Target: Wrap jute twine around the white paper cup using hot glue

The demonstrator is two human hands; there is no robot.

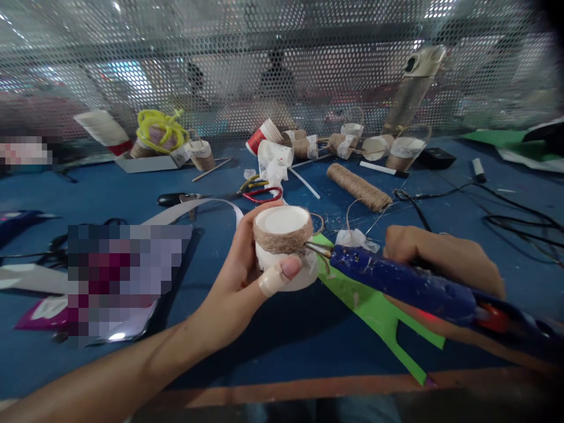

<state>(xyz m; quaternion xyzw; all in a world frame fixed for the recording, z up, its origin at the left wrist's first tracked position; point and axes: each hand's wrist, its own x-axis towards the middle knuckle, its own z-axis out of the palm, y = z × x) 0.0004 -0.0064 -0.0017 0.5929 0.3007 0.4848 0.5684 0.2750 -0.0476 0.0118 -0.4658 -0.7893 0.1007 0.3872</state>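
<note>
A white paper cup (286, 264) is upside down in my left hand (247, 264), whose fingers curl round its far side and whose thumb, wrapped in a tan bandage, presses the near wall. Brown twine (282, 239) is wound in a band near the cup's upturned base. My right hand (445, 258) grips a blue hot glue gun (396, 276). Its metal nozzle meets the right side of the cup at the lower edge of the twine. A loose twine strand trails behind the cup to the right.
Behind the cup lie red-handled scissors (263, 194) and a twine roll (359, 187). Several twine-wrapped cups (304, 145) stand along the perforated metal screen (282, 70). Green sheet (370, 311) lies under the glue gun. A tablet-like device (176, 258) is at left; black cable (520, 226) at right.
</note>
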